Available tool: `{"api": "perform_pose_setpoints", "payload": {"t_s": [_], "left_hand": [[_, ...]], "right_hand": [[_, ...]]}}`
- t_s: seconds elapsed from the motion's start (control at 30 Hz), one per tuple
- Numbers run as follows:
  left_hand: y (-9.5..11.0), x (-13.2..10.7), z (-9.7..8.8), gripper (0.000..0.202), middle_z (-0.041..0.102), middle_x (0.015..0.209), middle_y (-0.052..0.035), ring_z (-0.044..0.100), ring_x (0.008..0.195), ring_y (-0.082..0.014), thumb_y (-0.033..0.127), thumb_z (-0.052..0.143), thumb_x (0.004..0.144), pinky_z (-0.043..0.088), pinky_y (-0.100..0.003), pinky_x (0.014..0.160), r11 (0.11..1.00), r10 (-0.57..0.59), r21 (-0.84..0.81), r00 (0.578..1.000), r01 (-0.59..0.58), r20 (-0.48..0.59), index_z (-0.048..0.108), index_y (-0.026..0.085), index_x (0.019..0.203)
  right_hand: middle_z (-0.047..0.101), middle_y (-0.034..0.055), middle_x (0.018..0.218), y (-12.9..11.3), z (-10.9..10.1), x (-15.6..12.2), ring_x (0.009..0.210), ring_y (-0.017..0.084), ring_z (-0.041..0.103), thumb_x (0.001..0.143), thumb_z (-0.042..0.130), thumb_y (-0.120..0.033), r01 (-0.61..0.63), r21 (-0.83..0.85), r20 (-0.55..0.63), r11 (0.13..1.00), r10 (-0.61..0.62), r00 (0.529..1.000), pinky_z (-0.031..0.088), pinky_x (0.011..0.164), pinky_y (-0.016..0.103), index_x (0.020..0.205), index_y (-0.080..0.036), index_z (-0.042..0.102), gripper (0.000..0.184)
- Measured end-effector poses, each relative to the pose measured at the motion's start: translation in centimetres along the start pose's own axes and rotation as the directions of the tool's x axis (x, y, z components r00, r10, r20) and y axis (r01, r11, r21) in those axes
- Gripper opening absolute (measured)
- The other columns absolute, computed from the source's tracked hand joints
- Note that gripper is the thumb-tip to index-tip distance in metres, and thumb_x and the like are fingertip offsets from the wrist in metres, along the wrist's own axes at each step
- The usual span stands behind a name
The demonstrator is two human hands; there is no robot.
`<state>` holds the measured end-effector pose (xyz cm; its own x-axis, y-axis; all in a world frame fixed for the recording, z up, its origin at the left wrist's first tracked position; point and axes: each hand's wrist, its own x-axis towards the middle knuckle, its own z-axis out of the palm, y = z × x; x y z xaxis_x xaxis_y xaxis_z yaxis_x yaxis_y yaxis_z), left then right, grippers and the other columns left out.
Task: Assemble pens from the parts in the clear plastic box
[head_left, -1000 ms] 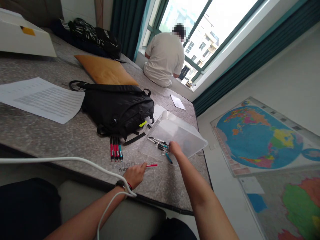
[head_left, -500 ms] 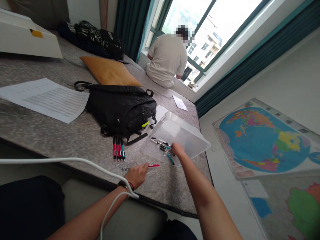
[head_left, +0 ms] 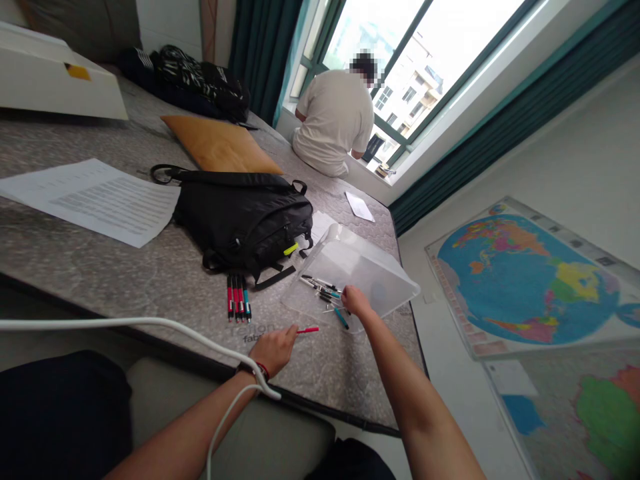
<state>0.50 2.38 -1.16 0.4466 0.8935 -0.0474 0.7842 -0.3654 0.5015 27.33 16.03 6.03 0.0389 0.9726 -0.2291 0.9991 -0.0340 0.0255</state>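
Note:
My left hand [head_left: 274, 348] rests on the grey mattress [head_left: 150, 273] with its fingers pinched on a pink pen [head_left: 307, 330] that points right. My right hand [head_left: 356, 301] reaches into a clear plastic bin [head_left: 370, 273] lying on its side, fingers curled among several loose pens [head_left: 323, 290] at its mouth; what it grips is hidden. A neat row of red and teal pens [head_left: 237, 297] lies on the mattress just left of my hands, in front of a black backpack [head_left: 245, 217].
Printed sheets [head_left: 95, 200] lie at the left, an orange cushion [head_left: 220, 145] and dark clothes [head_left: 195, 80] farther back. Another person [head_left: 334, 123] sits by the window. A white cable [head_left: 130, 323] crosses my left wrist. World map posters [head_left: 525, 280] lie at the right.
My right hand has drawn back a little toward me inside the bin's mouth. My left hand keeps the pink pen in place.

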Motion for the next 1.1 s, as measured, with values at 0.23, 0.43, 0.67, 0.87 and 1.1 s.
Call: {"api": "perform_pose_setpoints", "payload": {"t_s": [0.23,0.43,0.67,0.87,1.1], "left_hand": [[0.0,-0.1,0.2,0.041,0.069,0.091,-0.0120,0.068,0.083,-0.0272,0.028,0.018,0.101,0.049,-0.035,0.066,1.000,0.016,0.023,0.999,-0.015,-0.030,0.052,0.020,0.122],[0.4,-0.2,-0.3,0.040,0.069,0.091,-0.0117,0.067,0.084,-0.0264,0.032,0.019,0.101,0.048,-0.034,0.069,0.999,0.002,0.039,1.000,-0.001,-0.016,0.051,0.020,0.122],[0.5,-0.2,-0.4,0.039,0.068,0.090,-0.0103,0.067,0.082,-0.0256,0.032,0.018,0.101,0.048,-0.033,0.069,0.999,-0.009,0.035,1.000,0.009,-0.013,0.050,0.021,0.121],[0.4,-0.1,-0.1,0.037,0.068,0.093,-0.0106,0.067,0.084,-0.0256,0.027,0.018,0.100,0.048,-0.035,0.071,1.000,-0.002,0.015,1.000,0.002,-0.014,0.051,0.022,0.117],[0.1,0.1,0.2,0.035,0.069,0.096,-0.0109,0.066,0.088,-0.0252,0.028,0.023,0.099,0.048,-0.035,0.073,1.000,-0.017,-0.014,1.000,0.017,0.006,0.053,0.021,0.115]], "right_hand": [[0.071,0.0033,0.076,-2.9,4.4,-9.0,0.065,0.016,0.066,0.085,0.058,-0.030,0.217,0.525,-0.146,0.823,-0.163,0.976,0.050,0.064,0.026,0.087,-0.018,0.068,0.016],[0.071,0.0047,0.074,-5.0,5.4,-12.0,0.069,0.022,0.072,0.081,0.064,-0.045,0.072,0.890,-0.058,0.450,-0.045,0.997,0.056,0.056,0.029,0.087,-0.018,0.068,0.028],[0.069,0.0033,0.068,-5.7,4.2,-12.2,0.062,0.019,0.069,0.085,0.058,-0.043,0.118,0.843,-0.067,0.525,-0.115,0.991,0.055,0.057,0.030,0.083,-0.018,0.068,0.027],[0.067,0.0021,0.065,-6.4,4.2,-11.7,0.054,0.018,0.066,0.073,0.071,-0.054,-0.001,0.947,0.027,0.323,-0.077,0.997,0.053,0.053,0.030,0.075,-0.018,0.062,0.037],[0.065,-0.0012,0.061,-10.1,5.7,-12.3,0.048,0.012,0.058,0.070,0.078,-0.046,-0.091,0.995,0.095,0.028,-0.186,0.978,0.045,0.050,0.023,0.076,-0.018,0.057,0.035]]}}
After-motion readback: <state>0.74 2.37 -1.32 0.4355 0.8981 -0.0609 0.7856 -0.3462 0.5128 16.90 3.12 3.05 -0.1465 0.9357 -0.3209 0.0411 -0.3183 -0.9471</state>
